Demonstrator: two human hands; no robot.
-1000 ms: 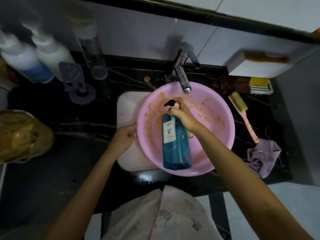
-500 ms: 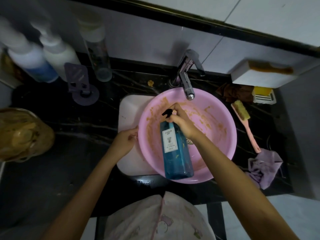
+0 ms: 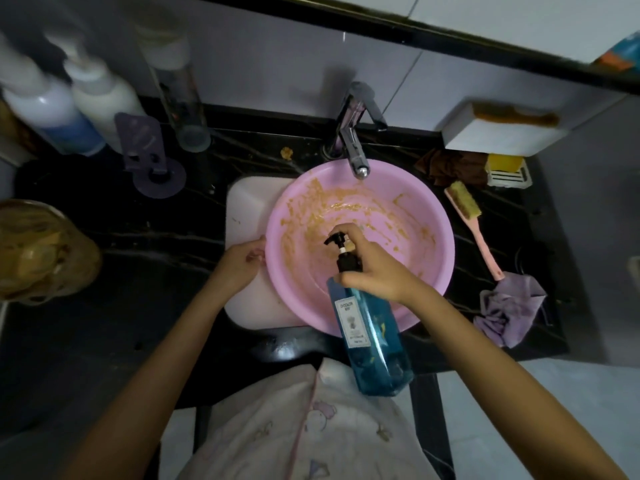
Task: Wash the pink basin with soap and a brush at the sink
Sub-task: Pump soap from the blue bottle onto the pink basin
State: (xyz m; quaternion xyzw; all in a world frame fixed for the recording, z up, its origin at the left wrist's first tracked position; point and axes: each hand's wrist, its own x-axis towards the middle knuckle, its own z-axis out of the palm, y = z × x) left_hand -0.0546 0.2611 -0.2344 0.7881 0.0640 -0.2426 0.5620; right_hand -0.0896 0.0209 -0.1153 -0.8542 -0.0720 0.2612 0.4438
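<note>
The pink basin (image 3: pixel 408 206) sits in the white sink (image 3: pixel 249 209) under the tap (image 3: pixel 355 150), its inside smeared with yellow-brown grime. My left hand (image 3: pixel 242 259) grips the basin's left rim. My right hand (image 3: pixel 374 268) is wrapped round the neck and black pump of a blue soap bottle (image 3: pixel 370 337), holding it tilted over the basin's near side, pump nozzle pointing into the bowl. A pink-handled brush (image 3: pixel 472 216) with yellowish bristles lies on the black counter right of the basin.
A purple cloth (image 3: pixel 505 310) lies at the brush handle's end. A brown rag (image 3: pixel 450 166) and a yellow soap dish (image 3: pixel 505 169) sit back right. White bottles (image 3: pixel 79 105), a clear cup (image 3: pixel 183 98) and a purple holder (image 3: pixel 149 157) stand back left. A bagged bundle (image 3: pixel 38 251) lies far left.
My right hand has slid from the pump top down round the bottle's neck, and the bottle has come toward me and tilted more. My left hand stays on the rim.
</note>
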